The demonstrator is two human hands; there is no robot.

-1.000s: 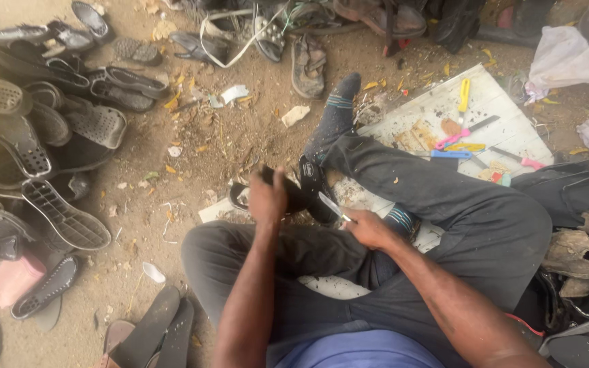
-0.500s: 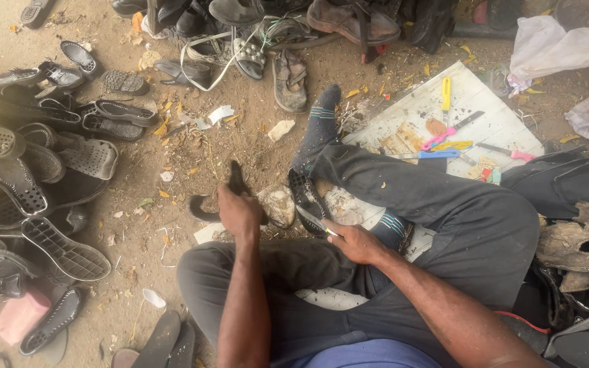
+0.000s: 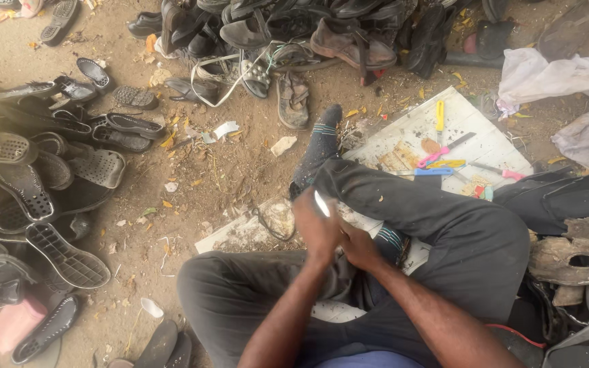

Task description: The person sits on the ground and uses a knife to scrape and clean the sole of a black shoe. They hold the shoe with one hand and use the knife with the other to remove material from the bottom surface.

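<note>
The left hand (image 3: 316, 228) and right hand (image 3: 359, 247) meet over the lap, touching each other, just above the crossed legs in dark trousers (image 3: 444, 225). The left hand's grip is closed around a small pale blade-like piece (image 3: 322, 203), whose tip sticks up past the fingers. Whether the right hand's grip is closed on anything I cannot tell. A socked foot (image 3: 318, 146) rests on the dirt floor beside a white board (image 3: 403, 136) carrying a yellow tool (image 3: 440, 116). Worn shoes (image 3: 49, 191) lie heaped to the left
</note>
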